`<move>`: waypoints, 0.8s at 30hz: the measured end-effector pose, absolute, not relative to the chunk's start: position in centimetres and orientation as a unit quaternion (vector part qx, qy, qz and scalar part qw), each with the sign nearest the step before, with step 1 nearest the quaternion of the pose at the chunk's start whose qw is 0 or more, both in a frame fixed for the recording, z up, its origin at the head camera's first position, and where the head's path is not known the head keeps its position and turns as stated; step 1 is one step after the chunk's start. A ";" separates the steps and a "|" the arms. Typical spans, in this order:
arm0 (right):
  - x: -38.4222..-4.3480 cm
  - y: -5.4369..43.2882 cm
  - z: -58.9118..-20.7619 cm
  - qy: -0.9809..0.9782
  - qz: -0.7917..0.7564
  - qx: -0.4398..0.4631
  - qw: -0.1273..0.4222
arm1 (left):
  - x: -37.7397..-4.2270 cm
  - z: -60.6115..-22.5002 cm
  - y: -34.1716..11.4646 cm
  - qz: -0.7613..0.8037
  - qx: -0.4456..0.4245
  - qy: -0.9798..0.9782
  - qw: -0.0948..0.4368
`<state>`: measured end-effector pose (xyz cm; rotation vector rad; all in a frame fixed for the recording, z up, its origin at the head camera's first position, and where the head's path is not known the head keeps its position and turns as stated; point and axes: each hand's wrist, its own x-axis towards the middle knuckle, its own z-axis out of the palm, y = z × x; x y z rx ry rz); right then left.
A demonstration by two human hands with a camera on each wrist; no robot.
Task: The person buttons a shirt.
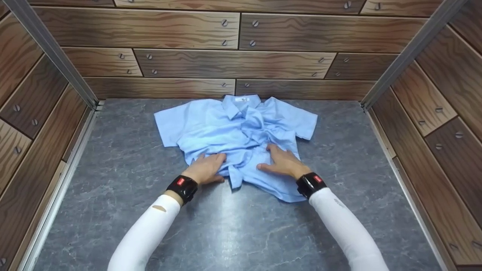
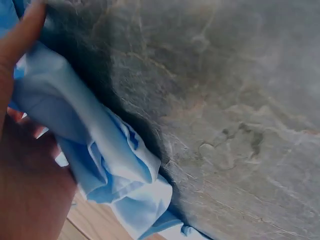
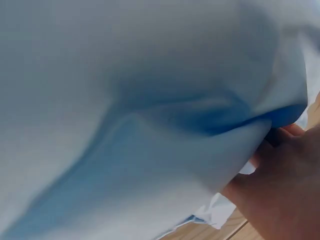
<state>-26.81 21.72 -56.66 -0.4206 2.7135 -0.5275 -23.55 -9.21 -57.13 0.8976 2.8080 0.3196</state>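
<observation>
The shirt (image 1: 203, 124) is light blue and short-sleeved, with a pointed collar (image 1: 231, 110) and a white label (image 1: 242, 99) inside the neck. It lies spread on the grey surface (image 1: 226, 237), collar at the far end, sleeves (image 1: 171, 124) out to either side. The body is creased, bunched in folds below the collar toward the right. Its hem is uneven: gathered higher on the left, where the left hand (image 1: 205, 169) touches it, and reaching lower on the right, beneath the right hand (image 1: 282, 162).

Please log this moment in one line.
Blue shirt: lying rumpled, collar toward back wall | left grip: touching lower half | right grip: touching lower half
</observation>
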 end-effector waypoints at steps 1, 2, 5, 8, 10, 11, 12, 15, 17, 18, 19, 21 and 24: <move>-26.9 21.7 -56.7 0.957 -0.187 -0.148 0.163 | -23.8 -57.2 -9.0 0.100 0.301 0.945 0.077; -27.0 21.6 -56.7 0.959 -0.186 -0.151 0.151 | -24.0 -57.2 -8.9 0.094 0.303 0.946 0.066; -26.5 21.0 -56.4 0.966 -0.174 -0.173 0.086 | -24.5 -57.3 -8.5 0.084 0.312 0.946 0.031; -25.2 20.1 -56.0 0.965 -0.147 -0.217 0.024 | -24.9 -57.4 -8.4 0.087 0.310 0.946 -0.012; -24.2 19.3 -55.7 0.960 -0.121 -0.252 0.011 | -25.1 -57.3 -8.4 0.102 0.299 0.948 -0.039; -23.7 18.9 -55.7 0.958 -0.108 -0.267 0.018 | -25.2 -57.2 -8.4 0.112 0.291 0.949 -0.044; -23.2 18.6 -55.8 0.955 -0.094 -0.280 0.030 | -25.3 -57.1 -8.5 0.122 0.285 0.950 -0.049; -22.7 18.2 -56.3 0.946 -0.073 -0.313 0.052 | -25.6 -56.6 -8.6 0.176 0.266 0.947 -0.045; -22.8 18.3 -56.8 0.942 -0.082 -0.323 0.051 | -25.7 -56.2 -8.7 0.215 0.250 0.943 -0.039; -22.9 18.5 -57.0 0.941 -0.098 -0.320 0.048 | -25.8 -56.1 -8.7 0.233 0.244 0.940 -0.042; -23.1 18.6 -57.0 0.941 -0.118 -0.314 0.043 | -25.9 -56.0 -8.8 0.250 0.236 0.938 -0.046; -23.4 18.9 -57.0 0.943 -0.165 -0.287 0.035 | -26.0 -56.0 -8.9 0.268 0.224 0.934 -0.070; -23.8 19.1 -56.7 0.945 -0.228 -0.232 0.025 | -26.2 -56.1 -8.9 0.253 0.233 0.930 -0.128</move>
